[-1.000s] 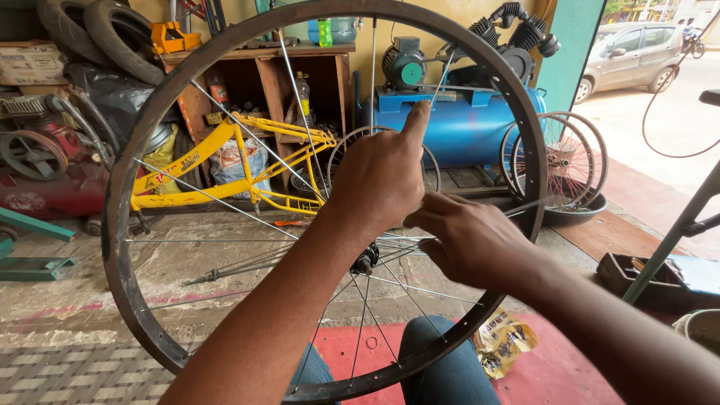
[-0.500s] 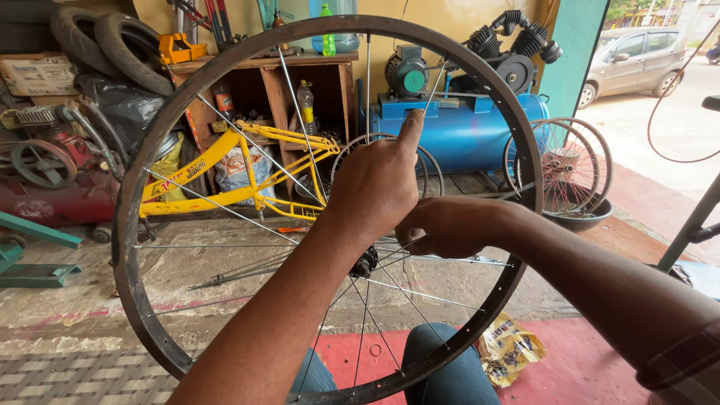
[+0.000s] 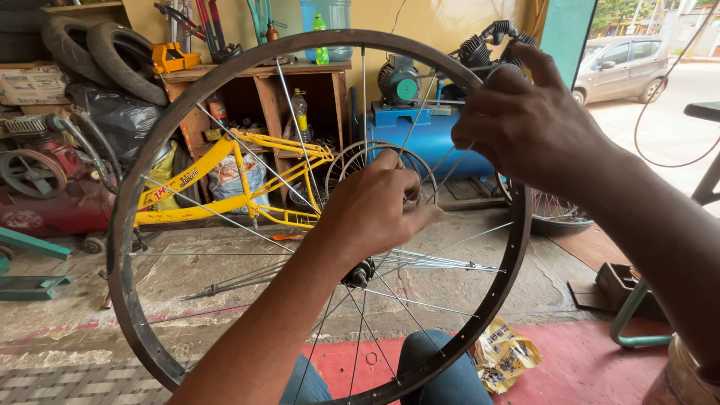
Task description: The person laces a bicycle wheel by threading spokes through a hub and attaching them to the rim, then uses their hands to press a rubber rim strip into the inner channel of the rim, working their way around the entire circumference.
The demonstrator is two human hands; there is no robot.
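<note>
A dark bicycle wheel rim (image 3: 126,225) stands upright in front of me, resting between my knees (image 3: 442,375). Thin steel spokes fan out from its hub (image 3: 360,274), and a loose bunch of spokes (image 3: 442,262) points right. My left hand (image 3: 375,214) sits just above the hub with its fingers pinched on a spoke. My right hand (image 3: 525,120) is up at the rim's upper right, its fingers closed around the end of a spoke near the rim.
Behind the wheel lie a yellow bicycle frame (image 3: 225,180), a wooden shelf (image 3: 262,82) with bottles, old tyres (image 3: 97,49), a blue air compressor (image 3: 420,142) and a red engine (image 3: 37,195). A yellow packet (image 3: 506,352) lies on the red mat. A car (image 3: 622,67) stands outside.
My right hand has gone from beside the hub up to the rim's upper right. My left hand has dropped its raised finger and closed near the hub.
</note>
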